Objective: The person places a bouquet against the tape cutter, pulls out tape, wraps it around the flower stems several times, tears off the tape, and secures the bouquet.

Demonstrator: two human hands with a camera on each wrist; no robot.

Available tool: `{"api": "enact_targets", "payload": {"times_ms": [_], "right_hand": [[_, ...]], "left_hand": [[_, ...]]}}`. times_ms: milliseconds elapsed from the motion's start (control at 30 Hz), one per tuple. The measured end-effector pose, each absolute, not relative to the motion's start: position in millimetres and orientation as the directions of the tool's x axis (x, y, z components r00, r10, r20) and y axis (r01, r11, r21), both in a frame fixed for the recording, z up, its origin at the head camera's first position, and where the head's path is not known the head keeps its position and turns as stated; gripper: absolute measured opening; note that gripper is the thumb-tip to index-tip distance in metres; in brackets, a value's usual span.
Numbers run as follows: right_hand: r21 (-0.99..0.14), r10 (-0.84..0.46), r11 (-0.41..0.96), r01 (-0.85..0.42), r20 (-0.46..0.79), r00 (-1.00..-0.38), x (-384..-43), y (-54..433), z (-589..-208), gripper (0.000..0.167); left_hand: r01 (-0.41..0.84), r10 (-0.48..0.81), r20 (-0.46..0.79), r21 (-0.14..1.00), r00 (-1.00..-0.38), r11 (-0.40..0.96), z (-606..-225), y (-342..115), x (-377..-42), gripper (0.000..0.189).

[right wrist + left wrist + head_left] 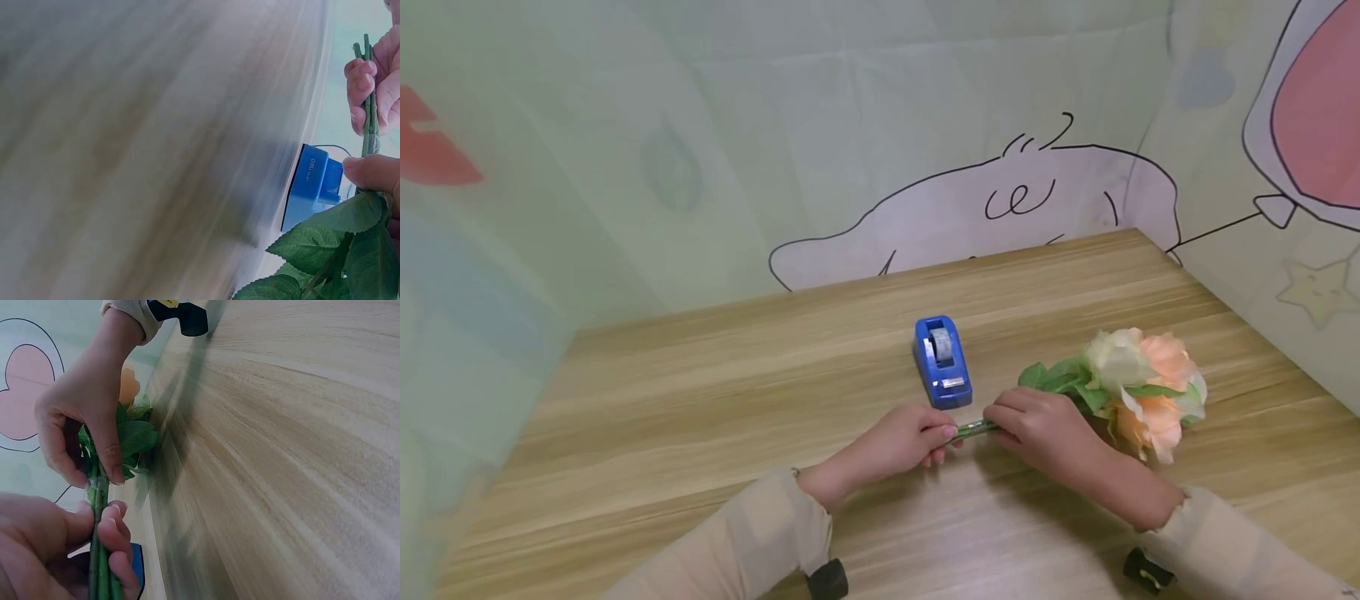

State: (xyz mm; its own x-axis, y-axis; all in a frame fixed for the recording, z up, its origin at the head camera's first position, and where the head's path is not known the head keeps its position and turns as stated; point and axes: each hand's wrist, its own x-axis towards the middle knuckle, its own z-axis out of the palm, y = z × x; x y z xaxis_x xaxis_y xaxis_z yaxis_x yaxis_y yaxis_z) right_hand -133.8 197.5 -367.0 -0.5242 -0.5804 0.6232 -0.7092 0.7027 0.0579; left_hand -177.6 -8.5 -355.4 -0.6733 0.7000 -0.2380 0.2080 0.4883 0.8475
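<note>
A bouquet of artificial flowers (1157,392) in peach and white lies across the right side, its green stems (102,550) gathered in a bundle. Clear tape (98,483) wraps the stems between the two hands. My left hand (910,435) grips the lower stems, fingers curled round them. Nearer the blooms, my right hand (1048,429) pinches the stems between thumb and fingers, just below the green leaves (337,250). Just beyond the left hand stands a blue tape dispenser (943,362) with a roll of clear tape in it; neither hand holds it.
The wooden table (700,400) runs back to a printed cloth backdrop (737,150) with cartoon drawings, which also closes off the left and right sides. Dark wrist-worn devices (827,578) sit below both sleeves.
</note>
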Motion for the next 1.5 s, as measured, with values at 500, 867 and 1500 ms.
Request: {"api": "enact_targets", "payload": {"times_ms": [500, 867, 1500], "right_hand": [[0.015, -0.557, 0.713, -0.701, 0.620, -0.553, -134.0, 196.2, -366.8, 0.032], [0.003, -0.554, 0.704, -0.710, 0.629, -0.546, -134.8, 196.5, -366.6, 0.034], [-0.006, -0.556, 0.698, -0.716, 0.626, -0.547, -135.3, 196.4, -366.9, 0.034]], "left_hand": [[0.178, 0.672, -0.243, 0.851, -0.700, 0.493, -352.1, -9.2, -176.0, 0.018], [0.203, 0.661, -0.217, 0.844, -0.718, 0.497, -351.7, -8.7, -175.1, 0.017], [0.248, 0.671, -0.162, 0.846, -0.724, 0.472, -352.1, -9.3, -175.4, 0.015]]}}
